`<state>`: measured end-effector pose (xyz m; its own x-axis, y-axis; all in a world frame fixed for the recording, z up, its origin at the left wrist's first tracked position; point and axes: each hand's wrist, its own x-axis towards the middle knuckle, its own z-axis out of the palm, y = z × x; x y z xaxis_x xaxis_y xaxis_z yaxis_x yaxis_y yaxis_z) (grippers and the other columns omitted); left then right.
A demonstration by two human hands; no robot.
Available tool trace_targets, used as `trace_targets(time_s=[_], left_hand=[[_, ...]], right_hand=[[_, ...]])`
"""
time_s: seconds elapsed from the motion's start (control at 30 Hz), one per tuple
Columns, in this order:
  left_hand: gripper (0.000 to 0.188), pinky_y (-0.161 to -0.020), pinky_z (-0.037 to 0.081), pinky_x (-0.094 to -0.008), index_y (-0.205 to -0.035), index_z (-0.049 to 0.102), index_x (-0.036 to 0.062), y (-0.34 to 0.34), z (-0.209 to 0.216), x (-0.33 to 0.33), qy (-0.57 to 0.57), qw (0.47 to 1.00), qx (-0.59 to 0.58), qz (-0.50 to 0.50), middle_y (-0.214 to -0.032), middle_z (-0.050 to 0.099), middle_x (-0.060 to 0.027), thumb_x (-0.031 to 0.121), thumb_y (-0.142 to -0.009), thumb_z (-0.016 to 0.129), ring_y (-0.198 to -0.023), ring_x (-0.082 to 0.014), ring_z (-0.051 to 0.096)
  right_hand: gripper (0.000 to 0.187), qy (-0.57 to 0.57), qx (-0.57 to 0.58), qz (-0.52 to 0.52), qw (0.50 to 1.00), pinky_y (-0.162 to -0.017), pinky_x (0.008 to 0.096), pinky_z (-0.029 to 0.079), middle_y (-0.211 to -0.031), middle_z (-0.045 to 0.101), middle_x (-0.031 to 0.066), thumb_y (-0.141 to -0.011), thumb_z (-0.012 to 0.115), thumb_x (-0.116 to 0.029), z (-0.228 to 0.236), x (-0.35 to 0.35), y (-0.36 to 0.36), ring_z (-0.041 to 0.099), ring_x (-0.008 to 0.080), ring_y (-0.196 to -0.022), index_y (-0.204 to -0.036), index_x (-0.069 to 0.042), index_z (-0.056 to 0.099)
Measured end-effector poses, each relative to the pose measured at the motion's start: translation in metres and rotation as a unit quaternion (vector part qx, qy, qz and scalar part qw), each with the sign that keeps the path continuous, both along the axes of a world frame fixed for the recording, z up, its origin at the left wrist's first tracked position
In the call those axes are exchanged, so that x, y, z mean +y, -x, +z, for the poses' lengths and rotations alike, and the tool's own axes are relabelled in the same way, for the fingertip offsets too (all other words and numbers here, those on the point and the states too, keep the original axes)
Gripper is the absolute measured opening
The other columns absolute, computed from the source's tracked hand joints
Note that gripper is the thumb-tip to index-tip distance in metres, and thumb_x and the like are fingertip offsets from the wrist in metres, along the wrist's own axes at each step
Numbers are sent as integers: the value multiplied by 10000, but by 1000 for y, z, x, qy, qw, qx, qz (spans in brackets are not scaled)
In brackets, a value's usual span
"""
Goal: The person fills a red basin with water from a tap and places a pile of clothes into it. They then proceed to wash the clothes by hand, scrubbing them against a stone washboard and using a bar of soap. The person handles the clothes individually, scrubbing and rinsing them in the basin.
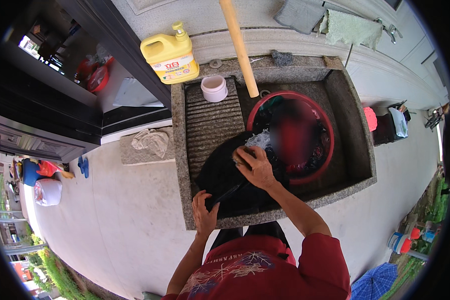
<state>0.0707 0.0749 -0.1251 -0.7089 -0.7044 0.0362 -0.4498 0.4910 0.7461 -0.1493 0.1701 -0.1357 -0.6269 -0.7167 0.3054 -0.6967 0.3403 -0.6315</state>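
Note:
Dark cloth, a black garment (217,172), lies spread over the ridged washboard side (212,120) of a stone sink (181,165). My right hand (259,170) is closed around a brown scrubbing brush (239,156) pressed on the garment. Whitish suds (259,141) show just beyond those fingers. At the sink's near left corner, my left hand (204,215) grips the garment's edge. Right of the garment, a red basin (330,125) holds dark wet laundry; a blurred patch hides its middle.
A pink-white cup (214,89) stands on the washboard's far end. Behind it sits a yellow detergent jug (171,57) on the rim. A wooden pole (239,47) slants into the sink. Left of the sink, a rag (152,142) lies on a stone slab (130,155).

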Motion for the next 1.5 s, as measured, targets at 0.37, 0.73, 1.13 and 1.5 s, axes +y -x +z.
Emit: trace_targets(time_s=[0.37, 0.73, 1.13, 1.5], left_hand=[[236, -893, 405, -431, -905, 595, 67, 9, 1, 2, -7, 999, -52, -16, -1142, 519, -121, 79, -721, 740, -1055, -330, 487], [272, -910, 395, -418, -887, 568, 49, 10, 0, 0, -2, 998, -64, -10, -1120, 503, -130, 54, -692, 757, -1067, -323, 486], [259, -897, 401, -408, -926, 587, 43, 12, -9, -14, -104, 994, -18, 18, -1159, 472, -139, 101, -735, 751, -1080, -280, 475], [960, -976, 369, -439, -1446, 147, 27, 31, -19, -7, -107, 984, -98, 102, -1265, 336, -233, 52, -690, 739, -1174, -391, 387]], right_hand=[[476, -131, -24, -114, 985, -813, 482, 497, -1117, 482, 195, -857, 611, -277, -56, -13, 54, 528, 376, -1032, -1300, -144, 501], [578, 4, 52, 83, 995, -820, 453, 481, -1177, 455, 194, -775, 698, -230, -11, 36, -14, 513, 363, -945, -1315, -177, 499], [538, -70, 51, -98, 991, -883, 485, 457, -1214, 444, 242, -843, 618, -224, -108, 42, 92, 487, 432, -1075, -1352, -170, 450], [432, -88, 20, 230, 969, -769, 398, 472, -1120, 480, 132, -778, 695, -303, 5, -21, -39, 509, 295, -980, -1187, -191, 614]])
